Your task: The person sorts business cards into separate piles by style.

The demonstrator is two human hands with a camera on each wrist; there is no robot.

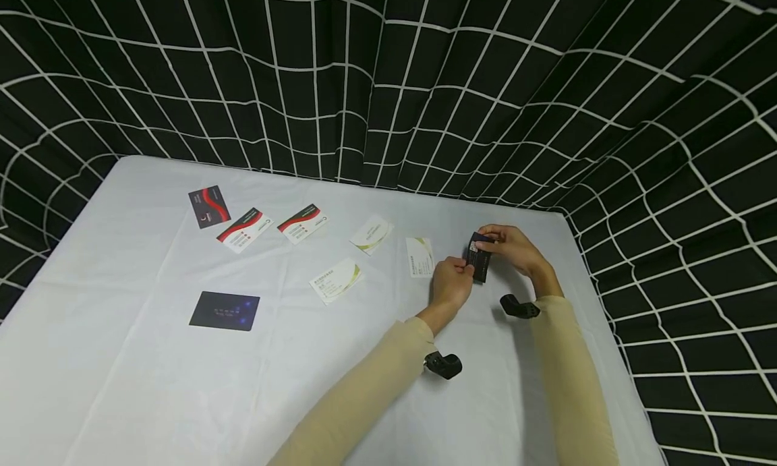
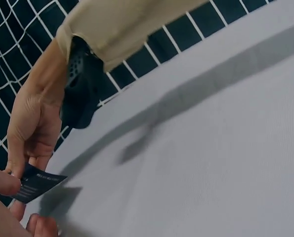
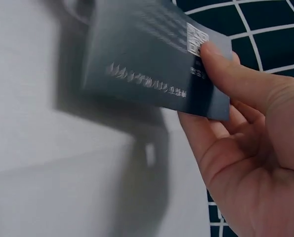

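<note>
Card, black (image 1: 481, 260), held; whether a second lies behind it cannot be told. Place: above the counter (image 1: 152, 385), between 2 and 3 o'clock from the counter's middle in the head view; tilted, its shadow apart from it.

Left grip (image 1: 450, 287): closed, thumb and finger pinching the card at its 8 o'clock edge.

Right grip (image 1: 512, 247): closed on the same card at its 1 o'clock end, thumb over part of the QR code (image 3: 195, 37), fingers behind.

White-green cards (image 1: 419, 257), three: at 2 o'clock, just beside the left grip; at 1 o'clock; near the middle, at 12.

Red-white cards (image 1: 302, 224), two: at 10 and 11 o'clock.

Dark-red card (image 1: 209, 207), one: beyond these, near 10 o'clock.

Blue card (image 1: 224, 311), one: 9 o'clock, lying apart.

Step in hand, as judged: two-handed handling of the black card. Next move, as judged: calls for one pinch to ease cleanly while the other keeps the thin card from bending or slipping.
</note>
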